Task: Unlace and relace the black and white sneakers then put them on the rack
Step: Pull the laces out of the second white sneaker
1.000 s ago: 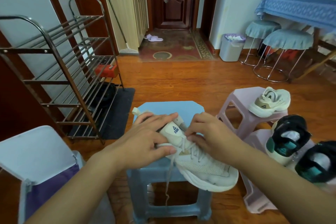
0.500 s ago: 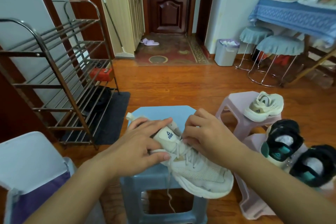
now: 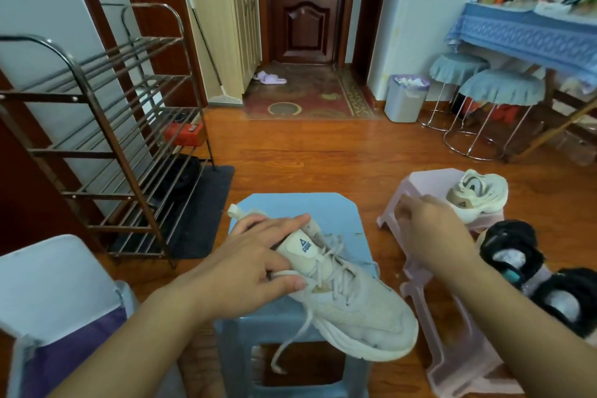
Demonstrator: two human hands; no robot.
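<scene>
A cream sneaker (image 3: 355, 307) lies on the blue stool (image 3: 323, 207), toe pointing right and toward me. My left hand (image 3: 248, 268) grips its ankle collar and tongue, the thumb pressing a lace against the side. One loose lace end (image 3: 290, 342) hangs over the stool's front edge. My right hand (image 3: 436, 236) is blurred and off the shoe, above the pink stool (image 3: 426, 181), with nothing seen in it. The two black and white sneakers (image 3: 510, 249) (image 3: 568, 297) stand at the right on a second pink stool (image 3: 452, 349). The metal shoe rack (image 3: 106, 145) stands at the left.
A second cream sneaker (image 3: 478, 194) sits on the far pink stool. A red box (image 3: 184, 134) and a dark item lie on the rack's lower shelves. A white seat (image 3: 48, 284) is at lower left. A grey bin (image 3: 405, 100) and round stools (image 3: 500, 90) stand at back right.
My right hand has left the cream sneaker's laces and swung right, toward the pink stool. My left hand keeps its hold on the shoe.
</scene>
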